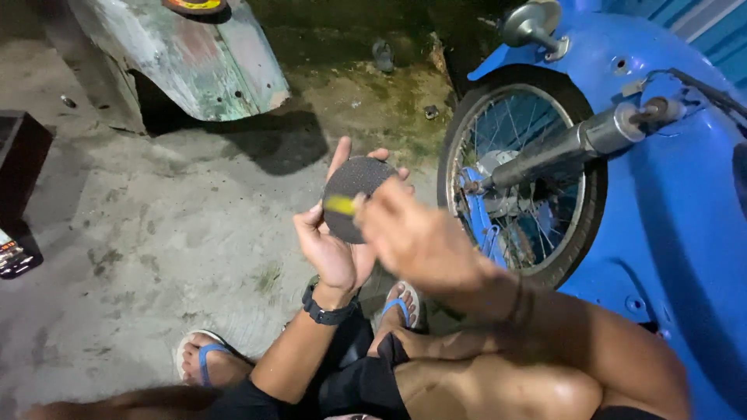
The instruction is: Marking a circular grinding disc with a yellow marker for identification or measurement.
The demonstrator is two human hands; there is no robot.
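My left hand [334, 233] holds a round dark rubber patch [354, 190] upright between thumb and fingers, above the concrete floor. My right hand [412, 233], blurred by motion, is closed on a small yellow tool [341, 205] whose tip touches the patch's left side. A black watch is on my left wrist. Just to the right stands a blue motorcycle [661, 194], with its spoked front wheel [517, 175] beside my hands.
My feet in blue-strapped sandals [206, 358] rest on the stained concrete floor [171, 225]. A worn greenish fender [194, 54] stands at the back left. A dark box [19, 155] sits at the left edge. A chrome fork tube [576, 144] crosses the wheel.
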